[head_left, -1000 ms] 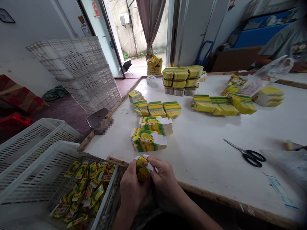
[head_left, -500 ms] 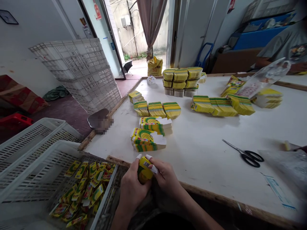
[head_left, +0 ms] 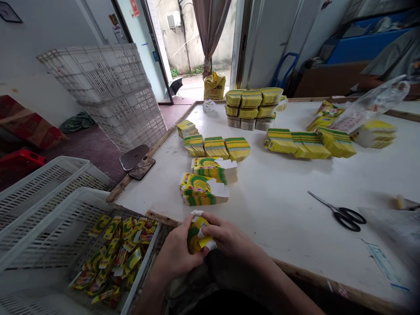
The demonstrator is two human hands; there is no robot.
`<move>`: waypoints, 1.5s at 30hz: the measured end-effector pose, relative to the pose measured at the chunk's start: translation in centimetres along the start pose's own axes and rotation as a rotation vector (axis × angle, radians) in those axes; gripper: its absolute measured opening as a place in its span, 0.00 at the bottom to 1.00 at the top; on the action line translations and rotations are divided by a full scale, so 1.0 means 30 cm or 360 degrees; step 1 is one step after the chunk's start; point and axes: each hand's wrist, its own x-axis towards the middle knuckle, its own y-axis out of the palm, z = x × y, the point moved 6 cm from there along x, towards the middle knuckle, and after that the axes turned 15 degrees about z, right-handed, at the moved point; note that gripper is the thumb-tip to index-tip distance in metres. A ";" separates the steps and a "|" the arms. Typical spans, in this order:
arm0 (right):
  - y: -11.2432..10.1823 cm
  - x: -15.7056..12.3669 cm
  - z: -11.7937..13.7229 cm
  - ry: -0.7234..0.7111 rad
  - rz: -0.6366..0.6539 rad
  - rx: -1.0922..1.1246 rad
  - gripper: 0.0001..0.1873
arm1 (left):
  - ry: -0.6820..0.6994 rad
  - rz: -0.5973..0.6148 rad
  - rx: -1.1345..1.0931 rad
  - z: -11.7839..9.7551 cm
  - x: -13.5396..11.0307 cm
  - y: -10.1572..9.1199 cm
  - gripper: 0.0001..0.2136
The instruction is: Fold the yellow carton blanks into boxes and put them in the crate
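Observation:
Between both hands, just off the table's near edge, is a small yellow-and-green carton (head_left: 194,239). My left hand (head_left: 175,253) grips it from the left with thumb and fingers. From the right, my right hand (head_left: 226,234) has its fingers, some with white coverings on the tips, on the carton's upper end. Part of the carton is hidden by the fingers. Straight ahead on the table lie two stacks of flat, unfolded cartons, the nearer stack (head_left: 200,190) and the farther stack (head_left: 213,168), their white flaps pointing right.
Folded cartons fill part of a white crate (head_left: 149,258) at lower left. Bundled cartons (head_left: 216,148) stand behind the stacks, with more (head_left: 310,143) to the right. Scissors (head_left: 341,212) lie at right. A phone (head_left: 142,168) rests on the left edge. Another person's sleeve (head_left: 390,57) shows at far right.
My right hand's fingers have shifted over the carton's top and curled round its right side, lower than before. The view has tilted slightly; the stacks stay put.

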 end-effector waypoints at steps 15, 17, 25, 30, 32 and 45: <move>0.048 -0.008 -0.044 0.0145 -0.0127 -0.0073 0.15 | 0.0001 -0.0512 0.0086 0.041 -0.004 -0.009 0.36; 0.020 -0.019 -0.049 0.0122 -0.0334 -0.0078 0.09 | -0.0074 -0.0804 -0.0185 0.089 -0.023 -0.018 0.38; 0.020 -0.028 -0.056 0.0118 -0.0415 -0.0223 0.13 | 0.0114 -0.0823 -0.1821 0.155 -0.024 0.023 0.30; 0.005 -0.026 -0.050 0.0132 -0.0227 -0.0158 0.13 | 0.0144 -0.0815 -0.2070 0.137 -0.009 0.003 0.31; -0.010 -0.028 -0.046 0.0100 -0.0170 -0.0104 0.12 | 0.0158 -0.0832 -0.2115 0.135 -0.002 0.003 0.29; -0.038 -0.007 -0.042 0.0195 -0.0056 0.0039 0.08 | 0.0138 -0.0899 -0.2172 0.158 0.009 0.025 0.28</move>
